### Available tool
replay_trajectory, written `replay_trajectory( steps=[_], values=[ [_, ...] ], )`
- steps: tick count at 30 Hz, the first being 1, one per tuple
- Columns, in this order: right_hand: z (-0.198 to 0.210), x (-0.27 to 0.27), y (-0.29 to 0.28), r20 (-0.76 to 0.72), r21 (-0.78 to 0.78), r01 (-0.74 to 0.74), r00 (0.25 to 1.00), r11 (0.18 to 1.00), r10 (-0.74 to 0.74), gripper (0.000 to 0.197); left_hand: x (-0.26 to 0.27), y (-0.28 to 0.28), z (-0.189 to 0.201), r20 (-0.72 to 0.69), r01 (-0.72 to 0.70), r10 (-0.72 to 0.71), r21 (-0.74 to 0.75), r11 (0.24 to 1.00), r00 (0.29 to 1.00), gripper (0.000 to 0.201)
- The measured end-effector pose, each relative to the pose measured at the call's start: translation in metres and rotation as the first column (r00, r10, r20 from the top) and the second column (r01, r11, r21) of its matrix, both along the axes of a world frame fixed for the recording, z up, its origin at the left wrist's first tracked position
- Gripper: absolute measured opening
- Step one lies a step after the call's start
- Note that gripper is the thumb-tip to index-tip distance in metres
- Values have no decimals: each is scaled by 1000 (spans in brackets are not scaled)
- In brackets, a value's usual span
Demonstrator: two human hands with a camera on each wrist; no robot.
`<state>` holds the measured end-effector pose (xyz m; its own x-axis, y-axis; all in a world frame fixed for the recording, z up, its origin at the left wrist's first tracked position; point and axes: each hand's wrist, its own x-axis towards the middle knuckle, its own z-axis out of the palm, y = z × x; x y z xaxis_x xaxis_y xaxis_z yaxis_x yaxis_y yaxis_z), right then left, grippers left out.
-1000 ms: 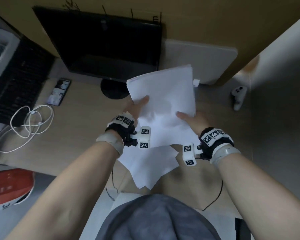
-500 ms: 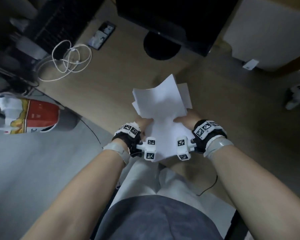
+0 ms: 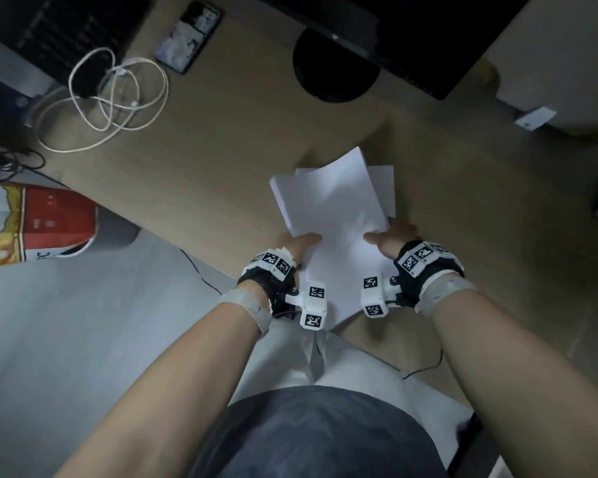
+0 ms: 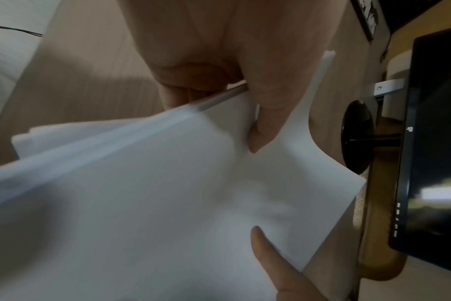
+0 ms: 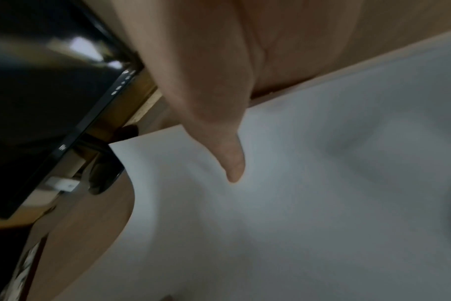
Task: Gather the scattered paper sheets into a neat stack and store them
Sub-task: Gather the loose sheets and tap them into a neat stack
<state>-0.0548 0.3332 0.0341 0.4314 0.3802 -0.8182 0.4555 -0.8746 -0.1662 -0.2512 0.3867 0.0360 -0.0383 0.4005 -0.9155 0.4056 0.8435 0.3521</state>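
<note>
white paper sheets point(image 3: 335, 215), a thin uneven sheaf, are held above the tan wooden desk point(image 3: 221, 160), in front of the black round monitor base point(image 3: 335, 63). left hand point(image 3: 296, 244) and right hand point(image 3: 390, 238) each pinch a side edge, thumb on top. light, floppy, likely slippery; hold both sides. lower fingers hidden; no storage spot visible.

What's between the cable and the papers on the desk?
Only bare desk lies between the cable and the papers, seen in the head view.
</note>
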Motion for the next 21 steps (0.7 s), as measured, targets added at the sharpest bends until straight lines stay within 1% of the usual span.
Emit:
replay_trajectory(
  steps=[2,3,4,5,6,7,8,9,10,12,13,15,17,18,21],
  values=[
    [0,-3,-4,-27,-5,67,997,998,-67,50,-4,8,7,-8,30,-30,0,1000,1000,55],
    [1,-6,-5,-16,-22,83,996,996,-84,50,-7,9,3,-6,58,-58,7,998,998,44],
    [-2,-8,-7,6,-35,99,995,994,-99,53,-5,13,4,1,79,-79,12,997,997,30],
    [-3,-10,-8,29,-38,102,994,994,-101,58,-3,16,1,-13,77,-76,39,996,997,21],
    [-4,-12,-9,37,-37,111,993,993,-110,62,1,18,3,-63,82,-78,69,994,995,24],
    [-4,-14,-9,44,-43,112,993,993,-110,66,3,20,1,-116,113,-99,128,985,988,40],
    [-5,-14,-9,49,-50,111,993,993,-109,69,4,22,4,-155,165,-143,145,976,978,59],
    [-3,-14,-10,60,-68,112,992,991,-108,69,4,23,3,-169,227,-200,159,961,965,70],
    [-4,-13,-12,70,-77,130,990,989,-125,69,4,22,1,-180,288,-258,172,942,949,73],
    [-3,-10,-16,102,-68,166,982,984,-159,66,5,21,3,-218,388,-347,188,902,912,71],
    [-2,-9,-18,107,-50,189,977,981,-183,64,7,20,2,-218,404,-362,199,893,907,69],
    [-2,-4,-20,85,-18,210,974,977,-208,63,15,20,6,-158,352,-326,180,919,932,58],
    [1,4,-22,49,-16,223,974,975,-222,65,21,22,5,-113,302,-290,117,946,950,48],
    [0,9,-23,31,-5,237,971,971,-237,66,23,22,6,-106,308,-298,86,948,949,48],
    [-2,20,-34,-89,59,355,933,933,-349,63,28,17,2,-72,329,-323,112,938,944,55]
  ],
)
